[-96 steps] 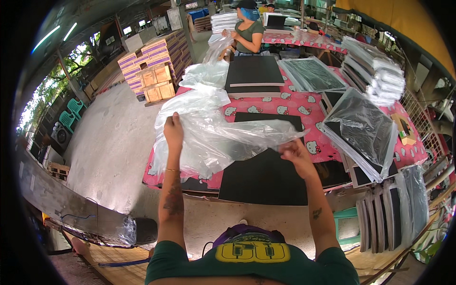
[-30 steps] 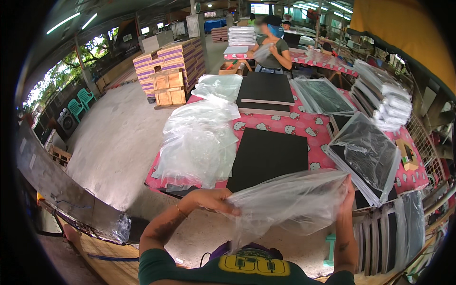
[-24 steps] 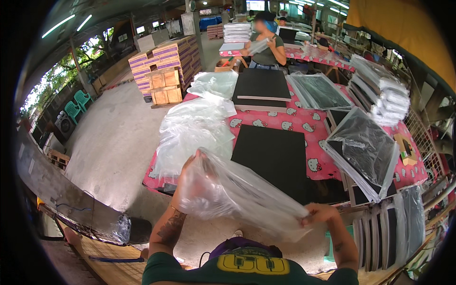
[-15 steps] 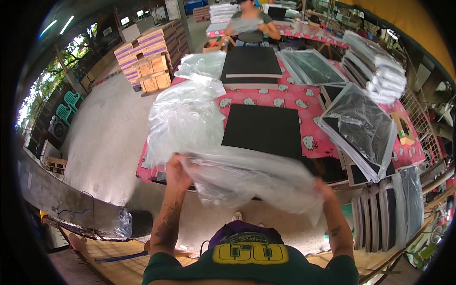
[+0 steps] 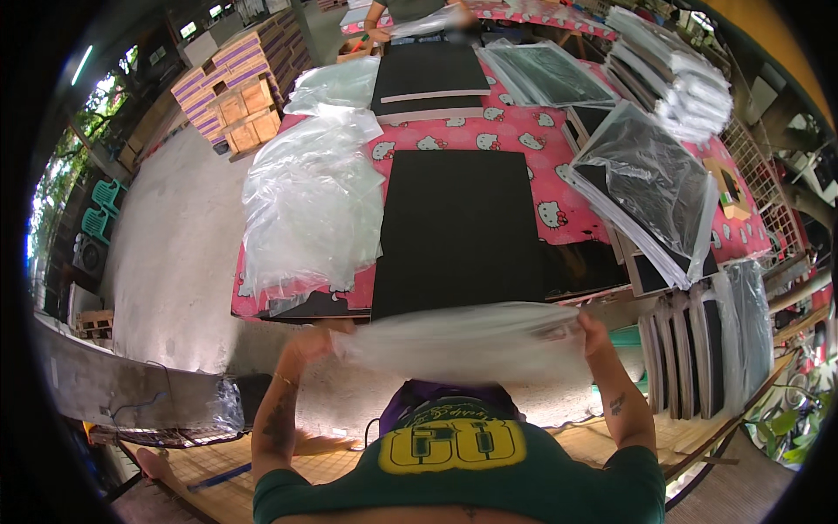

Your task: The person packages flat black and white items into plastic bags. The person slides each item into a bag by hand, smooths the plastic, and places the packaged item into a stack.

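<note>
A clear plastic bag [image 5: 458, 345], smeared by motion, is stretched between my two hands just off the table's near edge. My left hand [image 5: 312, 339] is closed on one end of it, and my right hand [image 5: 592, 334] grips the other end. Straight ahead lies a large flat black board [image 5: 458, 231], its near edge close behind the bag. To its left is a loose pile of clear plastic bags [image 5: 310, 205]. On the right, bagged black boards [image 5: 646, 188] lie stacked at an angle.
The table has a pink patterned cover [image 5: 489, 140]. More black boards [image 5: 428, 70] lie farther back, before a person [image 5: 410, 13] holding plastic. Wrapped bundles [image 5: 690, 87] are piled at the far right. Boards stand upright [image 5: 690, 354] by my right arm. Boxes [image 5: 244, 79] are stacked on the left.
My hands have spread the bag into a flatter, tighter band and drawn it nearer my body. More of the black board's near part shows. The view has tipped downward.
</note>
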